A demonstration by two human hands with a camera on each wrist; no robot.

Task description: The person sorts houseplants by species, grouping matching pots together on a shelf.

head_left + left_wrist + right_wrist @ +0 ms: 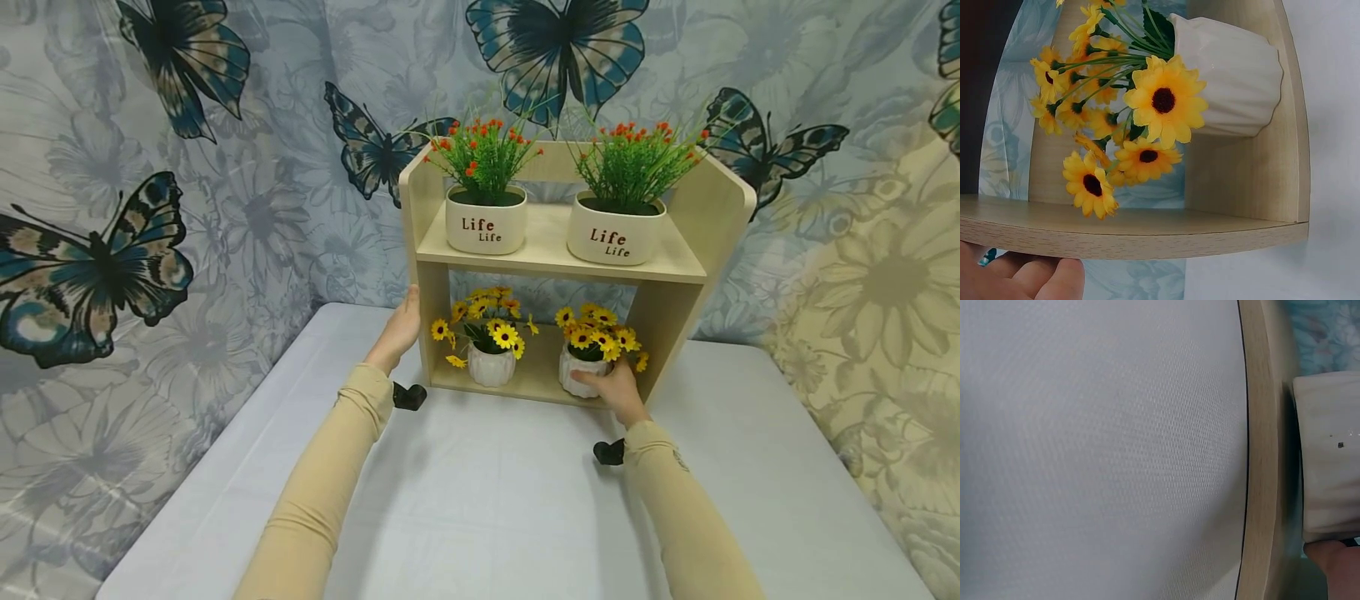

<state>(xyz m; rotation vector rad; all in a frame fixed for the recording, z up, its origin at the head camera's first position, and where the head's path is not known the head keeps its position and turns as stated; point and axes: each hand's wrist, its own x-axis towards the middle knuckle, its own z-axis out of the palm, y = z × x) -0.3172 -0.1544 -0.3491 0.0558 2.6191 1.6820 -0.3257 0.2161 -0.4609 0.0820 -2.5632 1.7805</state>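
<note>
A two-tier wooden shelf stands on the white-covered table. Against the outer face of its left side panel, my left hand rests with the fingers on the panel; part of that hand shows at the bottom left of the left wrist view. On the lower tier, my right hand grips the right-hand small white pot of yellow flowers, thumb across its front. The right wrist view catches this white pot and a bit of my fingers. Another white pot of yellow flowers stands at the lower left.
On the upper tier are two cream oval planters, the left planter and the right planter, both lettered "Life" and holding green plants with red blossoms. Butterfly-patterned cloth hangs behind the table.
</note>
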